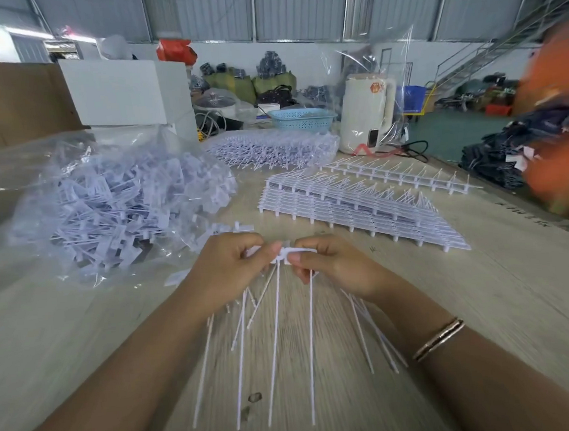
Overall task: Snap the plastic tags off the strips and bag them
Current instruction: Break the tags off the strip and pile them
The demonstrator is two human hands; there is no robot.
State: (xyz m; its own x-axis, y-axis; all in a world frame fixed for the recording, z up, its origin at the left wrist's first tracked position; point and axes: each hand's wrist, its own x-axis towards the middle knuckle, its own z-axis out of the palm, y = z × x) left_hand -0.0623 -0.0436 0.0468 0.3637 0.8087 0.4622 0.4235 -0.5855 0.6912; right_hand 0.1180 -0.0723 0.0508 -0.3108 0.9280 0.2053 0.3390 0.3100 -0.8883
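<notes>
Head view: strip [287,253] pinched between left hand [227,264] and right hand [333,265].

White kettle [367,115] beside a blue basket [301,118] — white box [126,91], perhaps foam, far left.

We count 2 hands [226,266], 1 clear bag [107,200] w/ too many loose tags to count, 2 strip stacks [360,210], 1 blue basket [303,118], 1 kettle [367,118], 1 bracelet [440,337].
</notes>
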